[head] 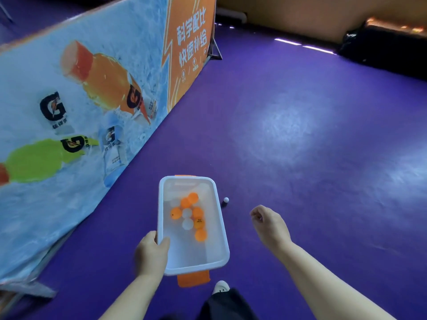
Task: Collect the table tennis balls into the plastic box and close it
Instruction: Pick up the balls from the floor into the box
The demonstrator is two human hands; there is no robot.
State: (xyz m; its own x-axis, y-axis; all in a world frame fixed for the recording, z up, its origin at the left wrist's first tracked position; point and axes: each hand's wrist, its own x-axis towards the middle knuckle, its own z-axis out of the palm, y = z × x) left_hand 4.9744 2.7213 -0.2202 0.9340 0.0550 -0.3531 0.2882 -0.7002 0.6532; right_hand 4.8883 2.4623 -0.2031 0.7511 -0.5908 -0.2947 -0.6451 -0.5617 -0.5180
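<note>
Box [196,267] of translucent white plastic, rectangular, lidless, held up over purple sports floor [300,135] near the bottom middle of the view. Orange latch flap [193,278] hanging from its near end, a second orange flap [184,175] just showing at the far end. Inside, a loose cluster of orange table tennis balls [200,235] with two white table tennis balls [187,224] among them, all touching or nearly so, gathered toward the middle and far half. Left hand [151,252] gripping the near left rim, thumb hooked over the edge into the box, fingers on the outside wall. Right hand [270,225] empty, fingers loosely curled, hanging in the air to the right of the box and apart from it. One white ball [226,200] resting on the floor, seen just beside the far right rim. Long printed sports-drink barrier [80,112] standing along the left. Toe of a white shoe [221,287] and a black trouser leg [227,303] at the bottom edge. Black bulky shape [381,49] against the far wall, too dim to name.
</note>
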